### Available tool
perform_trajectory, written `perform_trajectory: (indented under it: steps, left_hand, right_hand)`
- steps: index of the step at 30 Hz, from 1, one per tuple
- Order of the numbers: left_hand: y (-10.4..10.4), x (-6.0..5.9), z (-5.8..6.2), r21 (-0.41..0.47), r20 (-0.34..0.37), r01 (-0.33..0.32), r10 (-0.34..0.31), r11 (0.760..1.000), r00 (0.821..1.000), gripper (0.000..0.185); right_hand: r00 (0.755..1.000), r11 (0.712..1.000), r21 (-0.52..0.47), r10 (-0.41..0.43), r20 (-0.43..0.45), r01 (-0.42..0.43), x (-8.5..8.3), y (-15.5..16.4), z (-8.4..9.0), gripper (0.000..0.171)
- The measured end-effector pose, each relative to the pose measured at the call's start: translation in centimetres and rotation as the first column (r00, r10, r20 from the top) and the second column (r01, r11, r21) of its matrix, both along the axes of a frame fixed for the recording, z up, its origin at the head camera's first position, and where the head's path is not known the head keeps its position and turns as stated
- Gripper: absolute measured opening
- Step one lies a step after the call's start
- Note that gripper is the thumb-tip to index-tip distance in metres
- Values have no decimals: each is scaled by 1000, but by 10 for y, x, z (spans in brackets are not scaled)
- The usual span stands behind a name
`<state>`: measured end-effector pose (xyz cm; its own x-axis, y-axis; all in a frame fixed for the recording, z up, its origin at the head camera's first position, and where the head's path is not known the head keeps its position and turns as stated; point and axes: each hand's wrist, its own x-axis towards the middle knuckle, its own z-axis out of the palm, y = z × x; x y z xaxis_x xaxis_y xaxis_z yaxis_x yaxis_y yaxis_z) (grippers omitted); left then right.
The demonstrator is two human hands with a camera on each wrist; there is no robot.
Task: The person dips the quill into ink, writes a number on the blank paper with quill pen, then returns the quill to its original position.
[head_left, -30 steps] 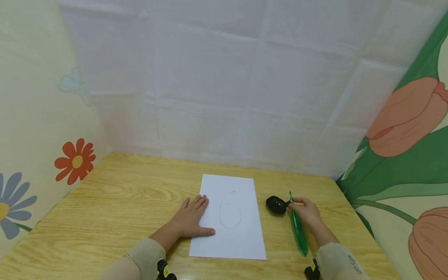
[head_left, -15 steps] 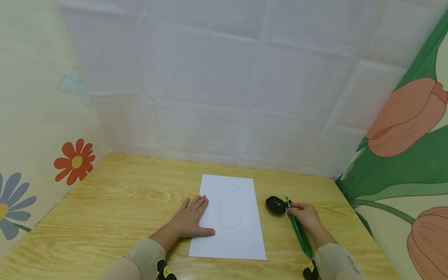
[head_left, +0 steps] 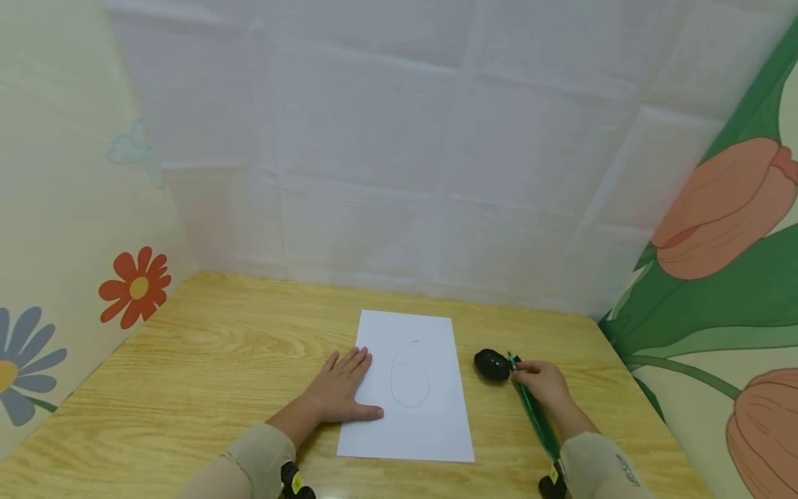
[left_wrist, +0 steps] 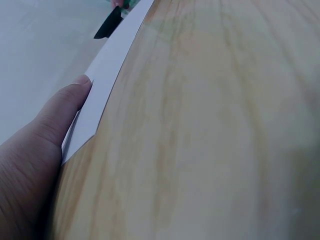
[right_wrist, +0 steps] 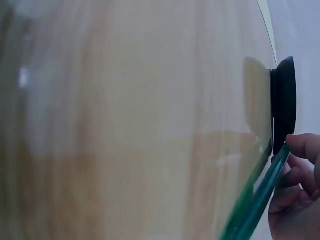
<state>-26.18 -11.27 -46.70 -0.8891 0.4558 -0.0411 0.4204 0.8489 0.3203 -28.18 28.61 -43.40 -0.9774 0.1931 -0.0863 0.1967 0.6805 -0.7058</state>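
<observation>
A white sheet of paper [head_left: 411,388] lies on the wooden table [head_left: 206,360] with a thin pencilled loop drawn on it. My left hand [head_left: 341,389] rests flat on the sheet's left edge, fingers straight; in the left wrist view the thumb [left_wrist: 65,107] presses the paper [left_wrist: 107,70]. My right hand [head_left: 541,382] grips a long translucent green pen [head_left: 531,409] near its tip, which sits against a black oval object [head_left: 491,364] to the right of the paper. The right wrist view shows the green pen [right_wrist: 257,200] in my fingers [right_wrist: 295,195] beside the black object [right_wrist: 283,107].
White quilted sheeting [head_left: 436,159] closes the back of the table. A flowered panel [head_left: 75,229] stands on the left and a tulip-print panel [head_left: 729,263] on the right. Bare wood stretches left of the paper.
The right hand has lowered the green pen, so it lies flatter and its tip is closer to the black object. The left hand and the paper have stayed put.
</observation>
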Motion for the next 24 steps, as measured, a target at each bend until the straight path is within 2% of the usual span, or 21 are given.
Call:
perform_trajectory:
  steps: [6, 13, 17, 21, 24]
  left_hand:
    - [-1, -1, -1, 15, -1, 7, -7, 1000, 1000, 113]
    - [-1, -3, -10, 21, -6, 14, -14, 1000, 1000, 116]
    - [-1, -4, -13, 27, -13, 3, -3, 1000, 1000, 115]
    - [-1, -3, -11, 69, -9, 0, 0, 998, 1000, 111]
    - [-3, -3, -8, 135, 15, -7, 5, 991, 1000, 105]
  right_hand:
    - [1000, 1000, -8, -4, 14, 4, 0, 0, 0, 34]
    - [1000, 1000, -16, -21, 19, 22, 3, -2, 2, 40]
    - [997, 995, -74, -64, 36, 67, 4, -1, 2, 45]
    - [995, 984, -146, -98, 31, 102, 3, -4, 9, 49]
    - [996, 988, -132, -82, 16, 84, 2, -9, 19, 50]
